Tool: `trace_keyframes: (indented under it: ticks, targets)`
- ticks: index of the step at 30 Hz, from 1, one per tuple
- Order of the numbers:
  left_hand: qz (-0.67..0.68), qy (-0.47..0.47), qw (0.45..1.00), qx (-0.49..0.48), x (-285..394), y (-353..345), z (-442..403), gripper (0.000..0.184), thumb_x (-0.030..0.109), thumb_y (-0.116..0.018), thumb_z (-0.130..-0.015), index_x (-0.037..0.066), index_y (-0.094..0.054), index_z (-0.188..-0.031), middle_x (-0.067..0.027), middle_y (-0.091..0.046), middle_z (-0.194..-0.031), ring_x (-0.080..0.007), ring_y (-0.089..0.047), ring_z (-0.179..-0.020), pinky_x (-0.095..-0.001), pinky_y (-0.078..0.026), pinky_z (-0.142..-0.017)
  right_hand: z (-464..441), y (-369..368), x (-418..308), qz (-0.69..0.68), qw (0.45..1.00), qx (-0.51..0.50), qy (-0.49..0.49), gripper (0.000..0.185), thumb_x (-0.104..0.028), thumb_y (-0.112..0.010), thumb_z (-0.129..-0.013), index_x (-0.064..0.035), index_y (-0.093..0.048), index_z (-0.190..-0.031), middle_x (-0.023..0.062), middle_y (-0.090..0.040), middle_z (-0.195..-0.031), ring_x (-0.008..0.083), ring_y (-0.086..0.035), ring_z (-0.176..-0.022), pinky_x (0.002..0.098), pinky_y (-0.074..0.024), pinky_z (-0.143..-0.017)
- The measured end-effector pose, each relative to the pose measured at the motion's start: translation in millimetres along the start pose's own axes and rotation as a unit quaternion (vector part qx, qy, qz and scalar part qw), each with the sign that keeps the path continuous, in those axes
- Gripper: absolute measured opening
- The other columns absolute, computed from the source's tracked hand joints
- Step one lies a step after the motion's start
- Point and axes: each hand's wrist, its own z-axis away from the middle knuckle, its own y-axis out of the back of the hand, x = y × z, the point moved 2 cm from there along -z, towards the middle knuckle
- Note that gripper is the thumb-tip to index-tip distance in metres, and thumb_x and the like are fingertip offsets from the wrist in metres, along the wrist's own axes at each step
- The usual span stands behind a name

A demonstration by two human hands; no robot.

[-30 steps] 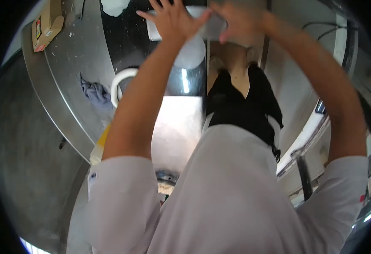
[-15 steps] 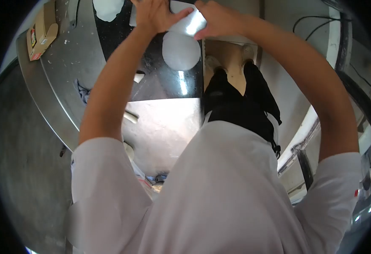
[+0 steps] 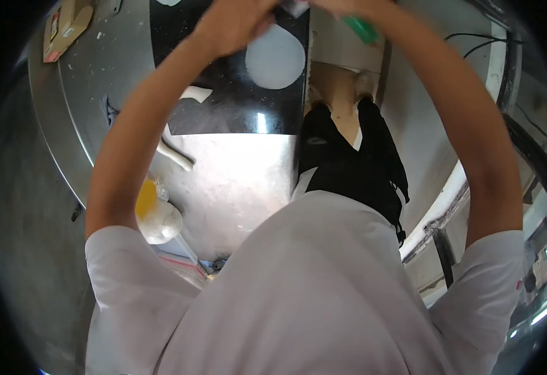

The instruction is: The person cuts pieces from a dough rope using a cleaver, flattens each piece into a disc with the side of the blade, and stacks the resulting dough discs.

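My left hand (image 3: 239, 26) is at the top edge over the black mat, blurred, its fingers partly cut off. My right hand (image 3: 342, 5) is mostly out of frame at the top, close to the left one. A green object (image 3: 362, 29) sticks out below my right hand and seems held in it; its kind is not clear. A small whitish piece (image 3: 295, 7) shows between the hands, too blurred to name. Just below them, a round translucent white sheet (image 3: 275, 59) lies on the black mat (image 3: 242, 119).
White strips (image 3: 176, 156) and a small white piece (image 3: 196, 94) lie near my left forearm. A bag with white and yellow contents (image 3: 159, 215) rests on the metal table (image 3: 242, 181). A cardboard box (image 3: 67, 31) stands far left; a grey cloth (image 3: 108, 109) lies nearer.
The shiny pale sheet under both hands is no longer seen there. Both hands have moved up toward the top edge, and the green object has appeared by my right hand.
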Motion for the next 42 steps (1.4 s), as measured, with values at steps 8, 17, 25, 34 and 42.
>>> trace_keyframes:
  ticks: [8, 17, 25, 34, 42]
  targets:
    - [-0.030, -0.013, 0.996, -0.080, 56.3, -9.3, 18.1, 0.038, 0.001, -0.070, -0.086, 0.014, -0.065, -0.121, -0.0079, -0.066, -0.129, -0.0289, -0.062, -0.124, -0.0466, -0.049, -0.104, 159.4, -117.1, 86.8, -0.035, 0.995, 0.021, 0.090, 0.059, -0.030, -0.078, -0.091, 0.0038, -0.053, -0.133, 0.0227, -0.069, -0.117, 0.0353, -0.067, -0.109, 0.0421, -0.0497, -0.100]
    - [0.134, -0.008, 0.986, -0.094, 31.2, 19.6, 23.1, 0.020, 0.003, -0.068, -0.084, 0.006, -0.071, -0.103, -0.0172, -0.074, -0.098, -0.0358, -0.072, -0.096, -0.0447, -0.056, -0.085, 268.9, -65.3, 95.1, 0.022, 0.988, -0.134, -0.069, 0.053, -0.030, -0.076, -0.093, 0.0008, -0.055, -0.130, 0.0247, -0.069, -0.111, 0.0415, -0.068, -0.100, 0.0450, -0.0530, -0.086]
    - [0.118, -0.041, 0.992, 0.004, 33.0, 16.7, 47.8, 0.026, -0.006, -0.071, -0.079, 0.005, -0.066, -0.102, -0.0141, -0.070, -0.103, -0.0365, -0.068, -0.101, -0.0457, -0.053, -0.088, 94.8, -1.9, 72.6, 0.035, 0.998, 0.042, 0.044, 0.050, -0.038, -0.075, -0.094, -0.0013, -0.062, -0.126, 0.0175, -0.072, -0.108, 0.0228, -0.066, -0.080, 0.0379, -0.0547, -0.078]
    - [0.257, 0.053, 0.965, 0.022, 35.9, 37.2, 64.4, 0.017, -0.004, -0.069, -0.081, 0.001, -0.065, -0.097, -0.0154, -0.069, -0.090, -0.0299, -0.069, -0.087, -0.0400, -0.053, -0.078, 157.1, -79.3, 61.3, 0.078, 0.963, -0.238, 0.103, 0.045, -0.038, -0.072, -0.092, 0.0011, -0.057, -0.109, 0.0280, -0.067, -0.103, 0.0486, -0.064, -0.095, 0.0526, -0.0501, -0.083]
    - [0.536, 0.204, 0.796, 0.190, -32.0, 59.2, 48.5, 0.030, -0.005, -0.073, -0.083, 0.001, -0.064, -0.111, -0.0057, -0.069, -0.103, -0.0159, -0.066, -0.095, -0.0321, -0.052, -0.088, 110.1, -36.7, 62.7, 0.023, 0.965, -0.241, 0.101, 0.040, -0.030, -0.076, -0.092, -0.0030, -0.059, -0.116, 0.0256, -0.070, -0.099, 0.0488, -0.067, -0.094, 0.0505, -0.0534, -0.081]
